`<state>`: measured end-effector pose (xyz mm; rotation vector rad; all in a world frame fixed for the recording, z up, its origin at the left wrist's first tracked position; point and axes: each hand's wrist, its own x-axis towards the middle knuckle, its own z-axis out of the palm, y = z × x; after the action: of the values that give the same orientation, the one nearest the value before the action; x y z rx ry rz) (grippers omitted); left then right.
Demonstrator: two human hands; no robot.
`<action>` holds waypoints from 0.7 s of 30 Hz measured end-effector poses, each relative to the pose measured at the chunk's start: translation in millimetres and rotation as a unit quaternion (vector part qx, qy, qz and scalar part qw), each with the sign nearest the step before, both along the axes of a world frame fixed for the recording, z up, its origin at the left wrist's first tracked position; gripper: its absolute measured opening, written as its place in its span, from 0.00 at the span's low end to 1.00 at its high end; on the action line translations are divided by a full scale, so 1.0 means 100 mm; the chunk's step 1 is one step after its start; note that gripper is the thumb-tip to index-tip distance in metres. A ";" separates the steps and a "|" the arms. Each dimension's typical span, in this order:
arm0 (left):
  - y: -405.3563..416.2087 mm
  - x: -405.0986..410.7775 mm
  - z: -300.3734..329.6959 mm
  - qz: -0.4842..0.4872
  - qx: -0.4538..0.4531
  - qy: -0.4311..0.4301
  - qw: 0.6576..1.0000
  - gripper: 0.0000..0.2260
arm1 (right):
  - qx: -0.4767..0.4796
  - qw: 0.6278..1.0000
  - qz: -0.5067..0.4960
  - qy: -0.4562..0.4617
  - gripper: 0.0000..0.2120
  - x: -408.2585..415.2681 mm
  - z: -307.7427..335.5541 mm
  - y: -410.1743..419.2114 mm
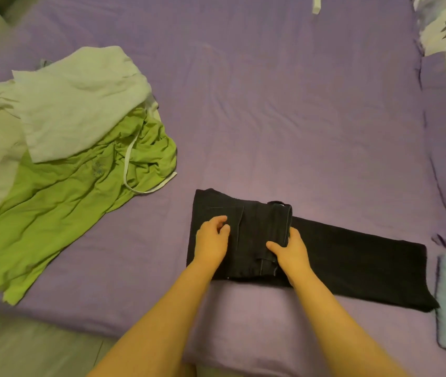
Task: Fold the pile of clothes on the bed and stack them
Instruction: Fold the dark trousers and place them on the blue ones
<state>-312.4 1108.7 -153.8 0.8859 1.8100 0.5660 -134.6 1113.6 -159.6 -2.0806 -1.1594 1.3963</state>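
Left hand (212, 242), fingers loosely curled, presses dark denim trousers (254, 240); right hand (289, 247) pinches the fold toward 3 o'clock; best align edges

On the purple bed sheet (270, 104) in front of me lie dark trousers (352, 265), their waist end folded over into a thick block near the middle, the single-layer leg end stretching flat toward the right. To the left I see the unfolded pile: a crumpled lime-green shirt (61, 202) spread wide, with a pale whitish garment (80, 104) lying rumpled over its upper part.
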 end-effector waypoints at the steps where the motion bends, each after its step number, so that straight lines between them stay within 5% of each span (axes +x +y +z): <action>1: -0.02 -0.04 -0.08 -0.019 0.009 0.049 0.999 0.18 | 0.001 1.000 -0.012 -0.005 0.28 0.08 -0.06 -0.01; 5: -0.05 -0.15 -0.39 -0.056 -0.040 0.128 0.989 0.27 | -0.010 0.999 -0.040 -0.008 0.33 0.33 -0.28 -0.04; 10: 0.02 -0.14 -0.61 0.003 -0.023 0.013 1.000 0.32 | -0.002 0.999 -0.013 -0.050 0.38 0.34 -0.44 -0.04; 18: 0.17 -0.23 -0.64 0.052 -0.104 -0.047 0.992 0.30 | 0.024 0.987 0.000 -0.156 0.36 0.41 -0.49 -0.07; 21: 0.21 -0.20 -0.64 0.070 -0.117 -0.067 0.988 0.28 | 0.023 0.949 0.103 -0.296 0.39 0.43 -0.49 -0.10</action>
<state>-332.6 1129.2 -218.3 0.5529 1.7811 0.4771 -91.5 1104.1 -209.0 -2.4840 -1.6581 0.8114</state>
